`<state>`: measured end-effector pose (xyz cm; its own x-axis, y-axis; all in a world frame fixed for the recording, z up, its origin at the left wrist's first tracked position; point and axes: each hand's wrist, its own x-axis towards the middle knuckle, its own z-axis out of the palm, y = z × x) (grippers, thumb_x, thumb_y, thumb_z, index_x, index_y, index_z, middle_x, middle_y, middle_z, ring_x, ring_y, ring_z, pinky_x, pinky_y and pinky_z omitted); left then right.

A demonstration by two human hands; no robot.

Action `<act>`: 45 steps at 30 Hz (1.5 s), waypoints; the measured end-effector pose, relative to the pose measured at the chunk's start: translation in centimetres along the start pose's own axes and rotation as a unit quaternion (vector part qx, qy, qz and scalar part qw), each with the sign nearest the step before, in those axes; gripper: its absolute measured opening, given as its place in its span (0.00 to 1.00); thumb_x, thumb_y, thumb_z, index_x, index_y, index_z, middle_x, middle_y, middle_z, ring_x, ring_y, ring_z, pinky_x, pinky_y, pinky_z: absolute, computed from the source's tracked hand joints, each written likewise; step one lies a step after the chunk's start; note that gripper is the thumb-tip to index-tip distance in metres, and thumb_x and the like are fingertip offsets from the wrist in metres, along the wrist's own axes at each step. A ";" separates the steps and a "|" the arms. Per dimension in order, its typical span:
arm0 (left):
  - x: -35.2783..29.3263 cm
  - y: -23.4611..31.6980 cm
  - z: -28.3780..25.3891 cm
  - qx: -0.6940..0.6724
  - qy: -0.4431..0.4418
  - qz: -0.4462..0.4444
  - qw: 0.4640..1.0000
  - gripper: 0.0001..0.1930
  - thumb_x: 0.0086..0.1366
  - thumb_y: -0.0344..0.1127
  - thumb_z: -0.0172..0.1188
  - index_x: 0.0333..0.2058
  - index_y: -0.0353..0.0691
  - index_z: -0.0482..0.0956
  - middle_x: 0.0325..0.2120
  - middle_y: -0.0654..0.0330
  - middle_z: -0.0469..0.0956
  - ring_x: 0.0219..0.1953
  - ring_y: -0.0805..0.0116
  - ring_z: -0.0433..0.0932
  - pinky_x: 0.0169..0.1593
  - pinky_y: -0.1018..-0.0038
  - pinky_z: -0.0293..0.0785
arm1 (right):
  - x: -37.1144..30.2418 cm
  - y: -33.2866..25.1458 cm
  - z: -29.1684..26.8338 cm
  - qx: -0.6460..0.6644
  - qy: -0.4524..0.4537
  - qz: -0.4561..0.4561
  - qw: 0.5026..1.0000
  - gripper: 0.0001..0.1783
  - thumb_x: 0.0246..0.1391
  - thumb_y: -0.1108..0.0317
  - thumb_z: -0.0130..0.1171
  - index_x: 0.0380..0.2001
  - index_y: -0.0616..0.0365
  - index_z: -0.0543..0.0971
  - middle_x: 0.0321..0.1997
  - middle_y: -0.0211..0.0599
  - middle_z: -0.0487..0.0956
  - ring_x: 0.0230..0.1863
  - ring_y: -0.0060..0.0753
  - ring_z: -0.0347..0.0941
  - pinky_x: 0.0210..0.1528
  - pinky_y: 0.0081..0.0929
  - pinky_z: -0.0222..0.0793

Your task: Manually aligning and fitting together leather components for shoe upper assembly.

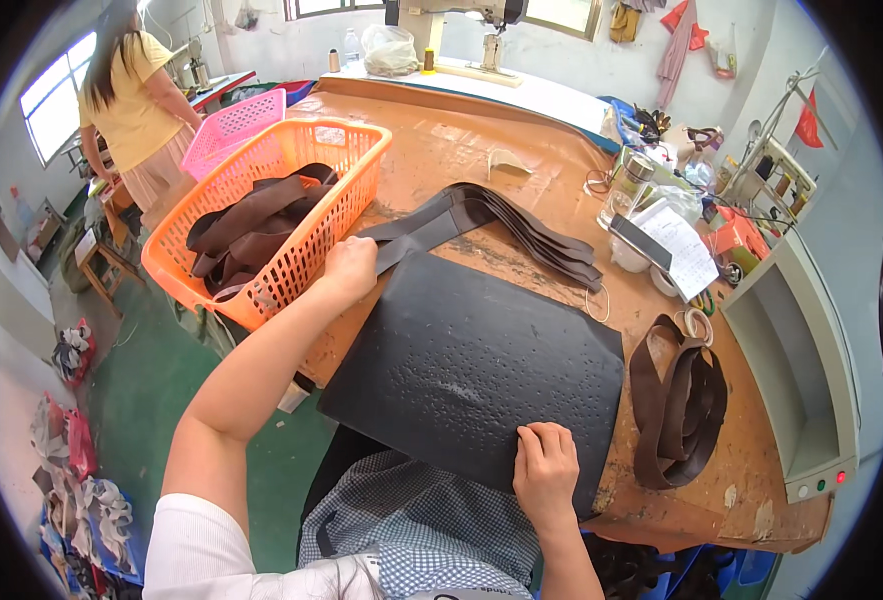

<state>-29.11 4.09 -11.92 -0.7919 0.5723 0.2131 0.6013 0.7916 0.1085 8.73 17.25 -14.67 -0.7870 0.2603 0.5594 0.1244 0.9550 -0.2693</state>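
Observation:
My left hand (351,268) is closed round the near end of a dark brown strap (429,228), beside the far left corner of a black mat (461,350). The strap joins a fanned stack of similar straps (536,235) that curves away to the right behind the mat. The mat is pitted with small holes and lies at the table's front edge, over my lap. On its near right part rests my right hand (546,465), fingers curled together; whatever is under them is hidden.
An orange basket (311,255) of brown straps stands at left, a pink basket (231,130) behind it. Coiled brown straps (676,410) lie right of the mat. A phone (641,242), papers and a grey metal box (796,350) line the right. A person (136,105) stands far left.

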 end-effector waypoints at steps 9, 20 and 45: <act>2.8 2.7 -3.3 -0.050 0.243 0.117 0.962 0.07 0.62 0.32 0.58 0.33 0.33 0.74 0.33 0.49 0.79 0.38 0.49 0.80 0.41 0.58 0.77 | 0.0 -0.1 0.1 0.002 0.011 -0.002 1.000 0.06 0.51 0.78 0.61 0.35 0.66 0.80 0.38 0.41 0.78 0.40 0.42 0.75 0.44 0.36 0.73; -12.0 11.0 -14.0 -0.261 0.182 0.454 0.832 0.10 0.51 0.22 0.62 0.34 0.36 0.75 0.27 0.57 0.75 0.30 0.56 0.78 0.31 0.66 0.76 | 7.7 -0.6 0.8 0.873 -0.067 0.324 0.358 0.41 0.65 0.37 0.45 0.59 0.69 0.66 0.61 0.55 0.73 0.56 0.47 0.75 0.52 0.42 0.75; -24.0 -6.4 -8.7 -0.560 -0.120 0.012 0.820 0.03 0.55 0.19 0.63 0.28 0.33 0.82 0.39 0.55 0.81 0.42 0.67 0.79 0.45 0.72 0.75 | 1.0 -1.4 -0.7 0.744 -0.021 0.502 0.440 0.10 0.62 0.64 0.54 0.31 0.55 0.81 0.32 0.37 0.84 0.40 0.36 0.79 0.47 0.37 0.70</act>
<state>-13.08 -16.59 -9.25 -0.6958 0.7168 0.0460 0.2315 0.1631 0.9591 8.15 16.31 -13.20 -0.8012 0.4125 -0.4335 -0.0875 -0.7974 -0.5970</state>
